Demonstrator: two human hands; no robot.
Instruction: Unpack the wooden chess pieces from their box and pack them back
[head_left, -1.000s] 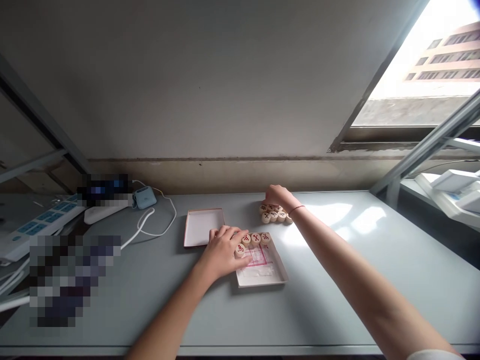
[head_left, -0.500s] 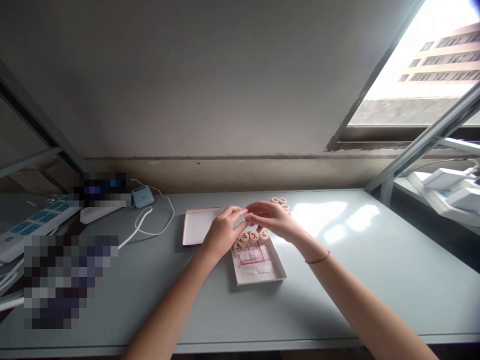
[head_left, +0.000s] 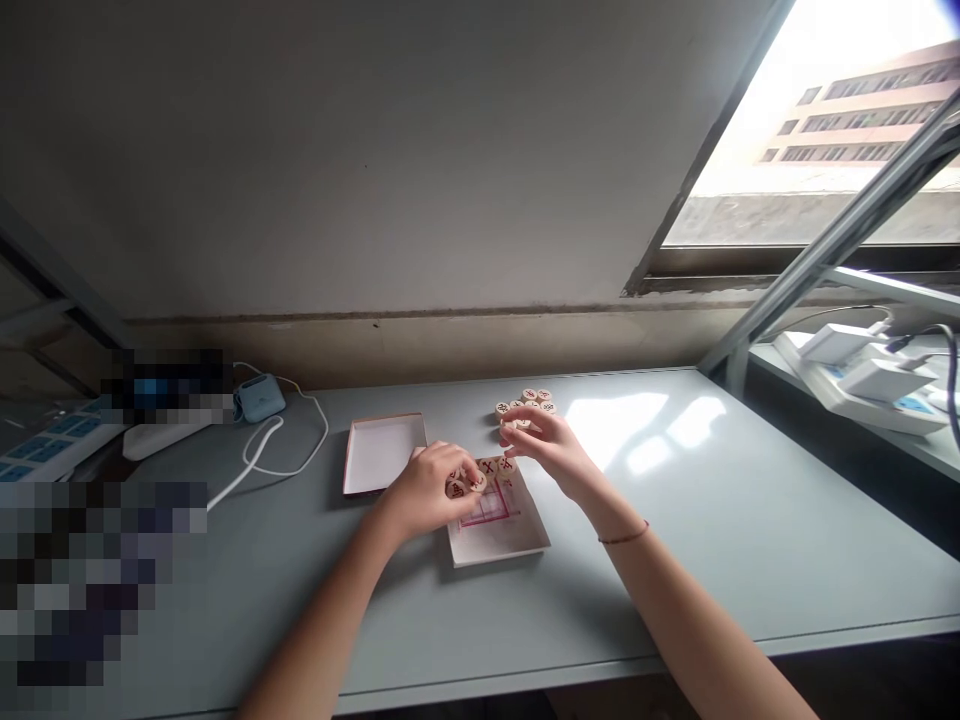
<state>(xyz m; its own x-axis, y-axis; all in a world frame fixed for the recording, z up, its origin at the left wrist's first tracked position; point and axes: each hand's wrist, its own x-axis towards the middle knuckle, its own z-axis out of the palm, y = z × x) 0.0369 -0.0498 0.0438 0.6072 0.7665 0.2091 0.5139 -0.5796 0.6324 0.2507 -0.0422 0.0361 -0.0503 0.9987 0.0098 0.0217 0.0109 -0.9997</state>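
Observation:
Held between the thumb and fingers of my left hand (head_left: 427, 492) is a round wooden Chinese chess piece (head_left: 478, 482), over the left side of a shallow white box (head_left: 499, 548). Several more pieces with red characters (head_left: 489, 467) lie in a row along the box's far end. A sheet with pink lines shows on its floor. My right hand (head_left: 551, 447) hovers past the box's far right corner, thumb and forefinger apart with nothing seen between them. Just beyond it, a cluster of chess pieces (head_left: 537, 397) sits on the desk, partly hidden by the fingers.
The box lid (head_left: 384, 445) lies left of the box on the grey desk (head_left: 600, 610). A light blue device (head_left: 261, 397) with a white cable (head_left: 324, 440) rests at the back left, near a power strip (head_left: 45, 455). White chargers (head_left: 885, 375) stand on a ledge at the right.
My hands were together over the box's far end. They have parted: the left moved down over the box with a chess piece, the right uncovered more pieces behind it. The view shifted slightly.

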